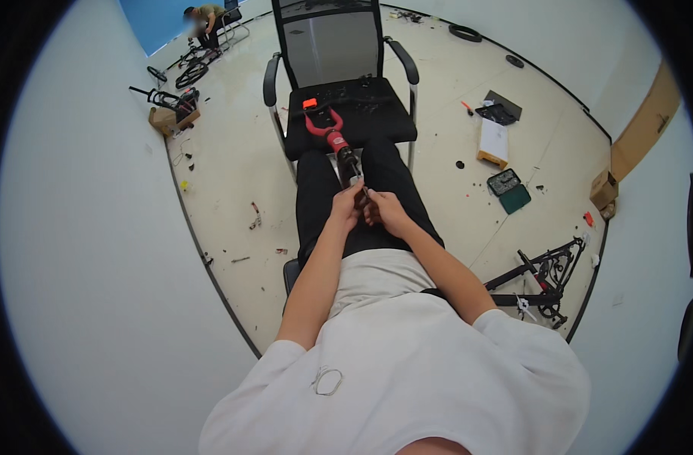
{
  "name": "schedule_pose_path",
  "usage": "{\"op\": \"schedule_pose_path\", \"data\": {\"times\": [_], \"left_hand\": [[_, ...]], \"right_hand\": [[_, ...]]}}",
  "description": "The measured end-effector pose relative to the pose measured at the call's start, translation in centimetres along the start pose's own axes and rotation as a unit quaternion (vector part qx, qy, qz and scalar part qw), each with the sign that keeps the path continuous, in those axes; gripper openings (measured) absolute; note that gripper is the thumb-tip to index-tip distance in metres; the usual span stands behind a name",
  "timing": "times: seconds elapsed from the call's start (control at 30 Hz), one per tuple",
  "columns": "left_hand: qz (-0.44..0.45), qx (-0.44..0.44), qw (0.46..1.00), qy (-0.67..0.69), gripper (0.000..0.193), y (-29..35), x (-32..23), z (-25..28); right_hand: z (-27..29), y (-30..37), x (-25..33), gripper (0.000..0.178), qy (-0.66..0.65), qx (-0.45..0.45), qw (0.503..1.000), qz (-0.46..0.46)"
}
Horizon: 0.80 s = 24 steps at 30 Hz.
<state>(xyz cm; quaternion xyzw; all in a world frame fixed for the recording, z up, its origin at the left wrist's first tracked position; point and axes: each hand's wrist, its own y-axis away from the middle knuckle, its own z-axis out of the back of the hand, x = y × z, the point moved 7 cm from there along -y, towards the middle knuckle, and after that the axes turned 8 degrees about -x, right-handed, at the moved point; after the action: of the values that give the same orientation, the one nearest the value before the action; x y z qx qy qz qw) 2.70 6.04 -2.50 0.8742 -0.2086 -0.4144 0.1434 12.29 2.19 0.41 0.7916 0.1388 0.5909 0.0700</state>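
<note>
I sit with my legs in black trousers stretched toward a black office chair (395, 129). A red bicycle fork (327, 130) with a black and silver stem lies from the chair seat back toward my lap. My left hand (347, 206) and my right hand (383, 209) meet at the near end of the stem, fingers closed around a small part there. What the fingers pinch is too small to make out. Small black parts (359, 97) lie on the chair seat behind the fork.
A black bicycle frame (539, 280) lies on the floor to my right. A green parts case (508, 189), a white box (494, 142) and cardboard boxes (605, 189) sit further right. At the far left another person (204, 19) works beside bicycle wheels.
</note>
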Motion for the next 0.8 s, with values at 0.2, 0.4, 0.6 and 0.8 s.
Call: {"op": "schedule_pose_path", "data": {"times": [0.2,0.4,0.6,0.8], "left_hand": [[-0.020,-0.035,0.999,-0.002,0.019,0.5,-0.5,-0.4],[-0.025,-0.026,0.999,0.014,0.019,0.4,-0.5,-0.3],[-0.055,-0.048,0.997,0.004,0.016,0.3,-0.5,-0.4],[-0.070,-0.009,0.998,0.003,0.015,-0.5,-0.7,-0.1]], "right_hand": [[-0.6,0.3,0.1,0.028,-0.143,0.029,0.987,-0.061],[-1.3,0.0,-0.9,0.027,-0.260,0.112,0.952,-0.113],[-1.9,2.0,0.7,0.032,-0.225,0.034,0.962,-0.154],[-1.4,0.4,-1.2,0.040,-0.301,0.073,0.934,-0.180]]}}
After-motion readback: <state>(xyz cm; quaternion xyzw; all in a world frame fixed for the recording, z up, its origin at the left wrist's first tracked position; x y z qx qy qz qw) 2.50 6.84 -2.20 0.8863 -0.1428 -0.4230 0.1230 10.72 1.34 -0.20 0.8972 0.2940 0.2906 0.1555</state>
